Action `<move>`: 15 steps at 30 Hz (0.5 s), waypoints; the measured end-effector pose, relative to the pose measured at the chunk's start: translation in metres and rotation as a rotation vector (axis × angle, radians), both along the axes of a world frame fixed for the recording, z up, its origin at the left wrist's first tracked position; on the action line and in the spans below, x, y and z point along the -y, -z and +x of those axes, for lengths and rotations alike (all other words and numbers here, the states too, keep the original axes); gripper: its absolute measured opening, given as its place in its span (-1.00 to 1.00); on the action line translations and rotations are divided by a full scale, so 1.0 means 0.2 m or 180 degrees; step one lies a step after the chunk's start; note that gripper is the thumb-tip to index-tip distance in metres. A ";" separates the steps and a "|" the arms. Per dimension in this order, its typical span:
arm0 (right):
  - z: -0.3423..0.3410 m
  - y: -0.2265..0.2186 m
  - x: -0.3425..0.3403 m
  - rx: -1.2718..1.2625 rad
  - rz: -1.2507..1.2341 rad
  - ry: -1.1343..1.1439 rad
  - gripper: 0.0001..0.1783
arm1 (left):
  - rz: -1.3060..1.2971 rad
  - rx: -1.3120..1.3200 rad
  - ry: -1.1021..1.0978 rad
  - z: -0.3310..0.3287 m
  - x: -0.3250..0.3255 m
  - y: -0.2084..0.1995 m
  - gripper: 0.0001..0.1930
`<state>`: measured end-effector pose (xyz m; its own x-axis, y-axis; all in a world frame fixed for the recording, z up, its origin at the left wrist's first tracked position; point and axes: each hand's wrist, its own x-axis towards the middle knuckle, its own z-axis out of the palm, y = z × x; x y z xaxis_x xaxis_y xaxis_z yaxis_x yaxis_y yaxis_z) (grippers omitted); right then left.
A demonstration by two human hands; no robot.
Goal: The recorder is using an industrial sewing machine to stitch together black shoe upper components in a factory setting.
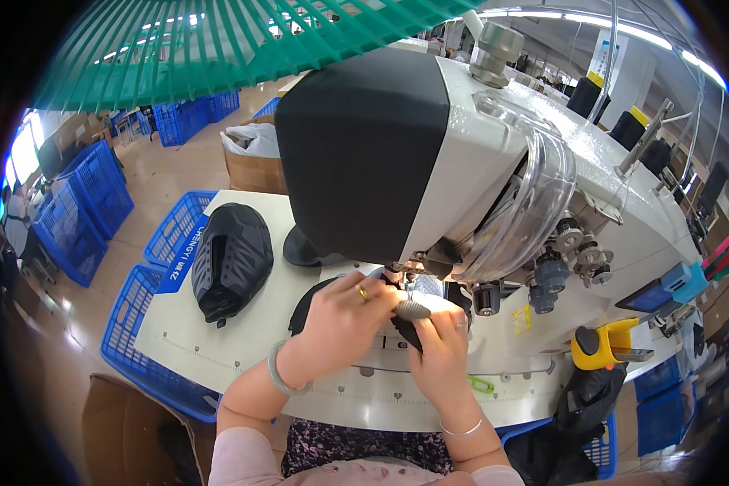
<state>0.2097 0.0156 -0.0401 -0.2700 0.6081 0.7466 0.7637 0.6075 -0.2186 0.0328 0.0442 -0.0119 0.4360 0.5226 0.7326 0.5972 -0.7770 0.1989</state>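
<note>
Both hands work close under the needle of a white and black sewing machine (358, 154). My left hand (332, 322), with its fingers bent and pressed together, grips the left side of a black shoe upper with a ribbed grey part (413, 310). My right hand (441, 344) pinches the same upper from the right, thumb and fingers closed round it. My fingers and the machine head hide much of this piece. Left of my left hand, another black shoe upper (231, 263) lies on the white table (243, 352). A further dark piece (301, 247) is partly behind the machine head.
Blue crates (134, 324) stand along the table's left edge, with a cardboard box (130, 421) below. A yellow plastic piece (603, 344) and black uppers (587, 397) are at the right. A small green tool (481, 385) lies by my right wrist. A green fan guard (219, 57) hangs overhead.
</note>
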 end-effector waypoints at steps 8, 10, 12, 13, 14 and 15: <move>0.01 -0.07 0.01 -0.0270 -0.0242 -0.0161 -0.69 | 0.0284 0.0582 -0.0131 0.08 -0.01 0.03 -0.79; 0.02 -0.07 0.01 -0.0167 -0.0329 -0.0187 -0.68 | 0.0190 0.0455 -0.0112 0.05 0.01 0.03 -0.78; 0.04 -0.07 0.01 0.0011 -0.0236 -0.0148 -0.66 | 0.0353 0.0022 -0.0006 0.01 0.01 0.02 -0.75; 0.05 -0.07 0.01 0.0039 -0.0203 -0.0179 -0.66 | 0.0465 0.0031 0.0008 0.00 0.00 0.02 -0.75; 0.05 -0.07 0.01 0.0044 -0.0180 -0.0176 -0.64 | 0.0454 -0.0077 -0.0030 -0.01 0.01 0.03 -0.73; 0.06 -0.06 0.01 0.0051 -0.0157 -0.0174 -0.63 | 0.0403 -0.0235 -0.0064 -0.01 0.00 0.03 -0.71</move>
<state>0.2216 0.0144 -0.0277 -0.3154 0.6281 0.7114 0.7333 0.6372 -0.2374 0.0300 0.0434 -0.0173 0.4816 0.4371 0.7596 0.6222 -0.7809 0.0549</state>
